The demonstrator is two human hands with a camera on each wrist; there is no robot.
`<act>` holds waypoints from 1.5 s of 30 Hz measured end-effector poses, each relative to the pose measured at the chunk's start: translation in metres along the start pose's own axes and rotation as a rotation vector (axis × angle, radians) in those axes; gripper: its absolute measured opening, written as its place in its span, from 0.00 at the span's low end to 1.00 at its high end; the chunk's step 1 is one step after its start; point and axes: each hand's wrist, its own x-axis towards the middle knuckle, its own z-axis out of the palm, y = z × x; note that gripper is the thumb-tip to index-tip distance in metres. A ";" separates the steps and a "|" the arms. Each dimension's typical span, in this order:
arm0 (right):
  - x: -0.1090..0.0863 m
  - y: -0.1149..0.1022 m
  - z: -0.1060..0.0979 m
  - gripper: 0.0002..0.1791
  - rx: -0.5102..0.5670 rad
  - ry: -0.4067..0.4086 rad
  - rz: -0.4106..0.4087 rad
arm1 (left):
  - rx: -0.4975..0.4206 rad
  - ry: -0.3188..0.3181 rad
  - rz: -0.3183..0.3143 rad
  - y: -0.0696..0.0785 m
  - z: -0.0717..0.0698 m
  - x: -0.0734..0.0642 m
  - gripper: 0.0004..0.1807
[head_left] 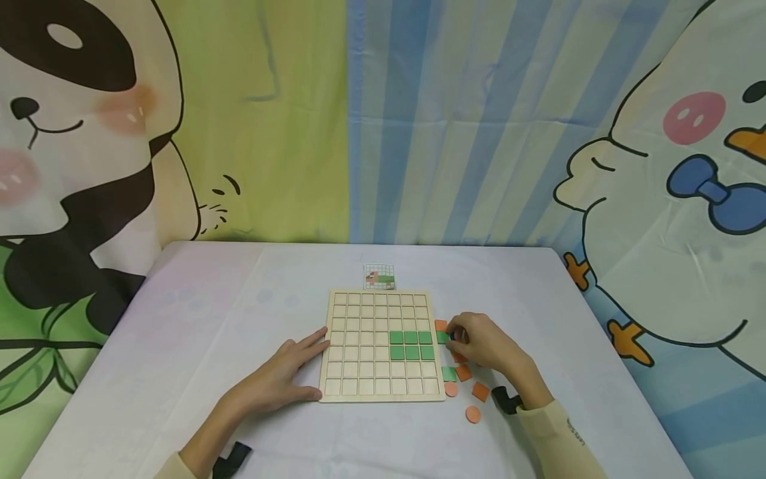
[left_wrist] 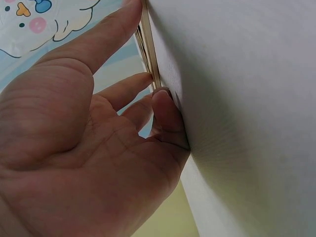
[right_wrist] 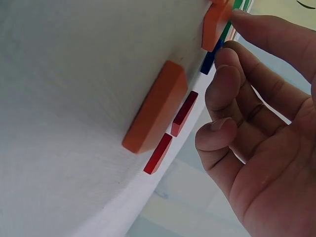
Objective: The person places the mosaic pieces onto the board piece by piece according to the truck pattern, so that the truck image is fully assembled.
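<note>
A wooden grid board (head_left: 359, 319) lies flat on the white table, with several green square tiles (head_left: 411, 345) in two rows on its right side. My left hand (head_left: 278, 376) rests at the board's left edge. Its fingers and thumb are spread along that edge; in the left wrist view the fingertips touch the wooden rim (left_wrist: 152, 54). Just right of the board, my right hand (head_left: 485, 342) has thumb and forefinger on either side of a green tile (head_left: 442, 337), pinching it. A blue tile (right_wrist: 210, 60) is by these fingertips; the other fingers curl loosely.
Near the board's right edge lie another green tile (head_left: 449, 374), orange square tiles (head_left: 481, 391) and orange round pieces (head_left: 473, 414). Red tiles (right_wrist: 158, 154) show in the right wrist view. Behind the board is a small pattern card (head_left: 380, 276). Printed curtains (head_left: 449, 120) hang behind the table.
</note>
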 end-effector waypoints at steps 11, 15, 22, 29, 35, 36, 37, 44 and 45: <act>-0.002 -0.001 0.000 0.08 0.008 -0.006 -0.015 | -0.007 0.012 0.015 0.001 0.000 -0.002 0.50; -0.003 -0.001 0.000 0.09 -0.005 -0.007 -0.010 | -0.005 0.008 0.006 0.001 0.000 -0.001 0.50; -0.003 -0.001 0.001 0.10 -0.010 -0.009 -0.002 | 0.003 0.009 0.015 0.001 0.000 0.000 0.50; -0.003 -0.002 -0.001 0.11 -0.011 -0.020 0.022 | 0.002 0.005 0.011 0.000 0.001 -0.001 0.51; -0.002 -0.003 -0.002 0.12 -0.013 -0.029 0.027 | 0.000 0.007 0.011 0.000 0.000 0.000 0.51; -0.002 -0.003 -0.001 0.12 -0.012 -0.031 0.029 | 0.000 0.007 0.010 0.000 0.000 0.000 0.51; -0.002 -0.003 -0.002 0.12 -0.011 -0.033 0.029 | -0.001 0.007 0.009 0.000 0.001 0.000 0.51; -0.002 -0.001 -0.001 0.13 -0.002 -0.041 0.024 | -0.004 0.005 0.008 0.001 0.000 0.000 0.51; -0.001 -0.001 -0.001 0.13 -0.002 -0.042 0.022 | -0.004 0.005 0.007 0.001 0.000 0.000 0.51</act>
